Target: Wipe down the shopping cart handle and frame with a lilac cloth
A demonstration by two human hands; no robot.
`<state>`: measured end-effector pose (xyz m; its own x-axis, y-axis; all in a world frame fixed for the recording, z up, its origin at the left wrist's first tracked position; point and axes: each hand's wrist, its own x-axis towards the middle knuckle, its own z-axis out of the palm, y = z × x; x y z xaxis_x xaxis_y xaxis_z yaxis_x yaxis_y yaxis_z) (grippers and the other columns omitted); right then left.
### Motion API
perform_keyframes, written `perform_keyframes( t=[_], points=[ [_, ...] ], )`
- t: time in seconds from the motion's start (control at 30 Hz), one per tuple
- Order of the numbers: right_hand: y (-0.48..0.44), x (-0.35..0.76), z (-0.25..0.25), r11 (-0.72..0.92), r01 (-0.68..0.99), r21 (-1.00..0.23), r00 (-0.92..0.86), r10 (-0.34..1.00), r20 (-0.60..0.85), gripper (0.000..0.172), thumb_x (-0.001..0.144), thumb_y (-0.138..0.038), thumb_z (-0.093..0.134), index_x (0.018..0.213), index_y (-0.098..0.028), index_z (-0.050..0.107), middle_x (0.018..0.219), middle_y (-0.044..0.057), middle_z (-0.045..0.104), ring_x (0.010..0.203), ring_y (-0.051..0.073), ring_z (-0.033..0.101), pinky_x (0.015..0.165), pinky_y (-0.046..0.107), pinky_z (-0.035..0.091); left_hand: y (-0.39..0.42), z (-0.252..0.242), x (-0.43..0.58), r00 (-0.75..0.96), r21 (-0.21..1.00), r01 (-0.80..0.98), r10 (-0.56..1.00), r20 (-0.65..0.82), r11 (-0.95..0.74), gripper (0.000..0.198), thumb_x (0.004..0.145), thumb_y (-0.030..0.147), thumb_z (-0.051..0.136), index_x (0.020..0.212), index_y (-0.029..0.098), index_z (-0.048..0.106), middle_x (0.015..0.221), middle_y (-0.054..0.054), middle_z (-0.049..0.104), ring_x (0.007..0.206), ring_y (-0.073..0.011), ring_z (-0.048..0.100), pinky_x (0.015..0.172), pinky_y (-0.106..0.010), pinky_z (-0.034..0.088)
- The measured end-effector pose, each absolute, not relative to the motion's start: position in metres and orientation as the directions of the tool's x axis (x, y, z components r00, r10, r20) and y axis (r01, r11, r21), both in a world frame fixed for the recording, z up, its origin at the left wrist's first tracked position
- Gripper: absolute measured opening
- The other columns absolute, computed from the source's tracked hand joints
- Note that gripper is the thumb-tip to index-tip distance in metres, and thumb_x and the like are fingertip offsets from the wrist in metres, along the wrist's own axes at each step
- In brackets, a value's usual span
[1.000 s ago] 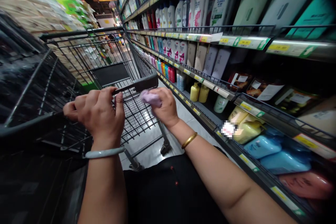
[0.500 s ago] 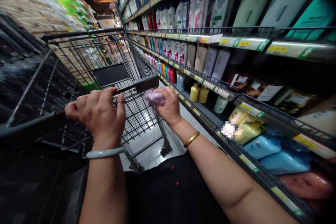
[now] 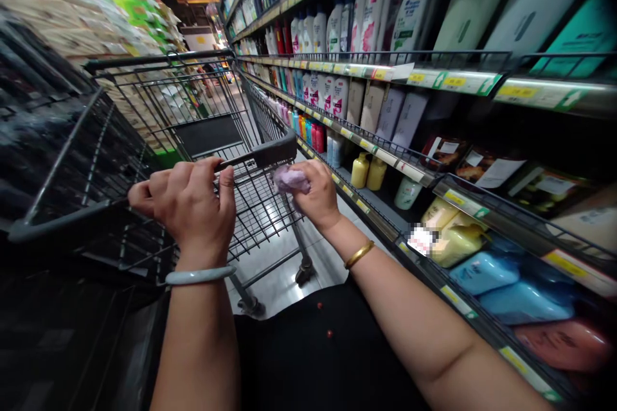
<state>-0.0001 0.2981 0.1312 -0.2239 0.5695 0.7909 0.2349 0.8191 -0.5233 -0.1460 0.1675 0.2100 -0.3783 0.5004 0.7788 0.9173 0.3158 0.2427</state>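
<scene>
My left hand (image 3: 190, 202) is wrapped round the dark handle of a shopping cart (image 3: 274, 149), with its thumb lying apart on the near side. A pale bangle circles that wrist. In my right hand (image 3: 315, 192) a crumpled lilac cloth (image 3: 290, 178) is bunched between thumb and fingers. That hand is just behind the right end of the handle, apart from it, and a gold bangle sits on its wrist. Through the cart's wire basket (image 3: 263, 225) the floor shows.
Shelves of shampoo bottles (image 3: 371, 19) run along my right, with yellow bottles (image 3: 456, 241) and blue bottles (image 3: 525, 298) low down close by. Packaged goods are stacked (image 3: 53, 32) on the left. The aisle floor (image 3: 284, 276) shows under the cart beside a caster wheel (image 3: 303, 271).
Both hands and the cart sit slightly further right in the view. My left hand keeps its hold on the handle, and the cloth stays in my right hand.
</scene>
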Motion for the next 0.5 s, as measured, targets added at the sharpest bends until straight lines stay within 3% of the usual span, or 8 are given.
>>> perform_keyframes(
  t=[0.1, 0.27, 0.5],
  points=[
    [0.291, -0.003, 0.128, 0.826, 0.238, -0.512, -0.276, 0.562, 0.779, 0.025, 0.085, -0.013, 0.067, 0.108, -0.021, 0.073, 0.107, 0.008, 0.072, 0.104, 0.024, 0.061, 0.099, 0.038, 0.049, 0.169, 0.208, -0.146, -0.37, 0.246, 0.922, 0.495, 0.786, 0.299, 0.042, 0.1, 0.06, 0.045, 0.115, 0.031, 0.071, 0.11, -0.009, 0.07, 0.118, -0.0352, 0.053, 0.109, -0.062, 0.024],
    [0.27, -0.01, 0.124, 0.896, 0.207, -0.392, -0.478, 0.442, 0.759, 0.03, 0.088, -0.017, 0.068, 0.116, -0.026, 0.074, 0.113, 0.006, 0.071, 0.107, 0.024, 0.058, 0.097, 0.036, 0.049, 0.169, 0.208, -0.146, -0.372, 0.259, 0.922, 0.478, 0.796, 0.286, 0.042, 0.1, 0.059, 0.045, 0.113, 0.03, 0.072, 0.107, -0.01, 0.069, 0.117, -0.0351, 0.051, 0.11, -0.061, 0.023],
    [0.303, 0.009, 0.131, 0.808, 0.315, -0.498, -0.3, 0.583, 0.755, 0.025, 0.085, -0.012, 0.065, 0.108, -0.02, 0.073, 0.107, 0.008, 0.071, 0.105, 0.024, 0.06, 0.101, 0.038, 0.046, 0.17, 0.209, -0.146, -0.37, 0.292, 0.928, 0.47, 0.801, 0.233, 0.037, 0.098, 0.057, 0.049, 0.111, 0.031, 0.072, 0.105, -0.009, 0.068, 0.114, -0.035, 0.051, 0.109, -0.062, 0.02]
  ],
)
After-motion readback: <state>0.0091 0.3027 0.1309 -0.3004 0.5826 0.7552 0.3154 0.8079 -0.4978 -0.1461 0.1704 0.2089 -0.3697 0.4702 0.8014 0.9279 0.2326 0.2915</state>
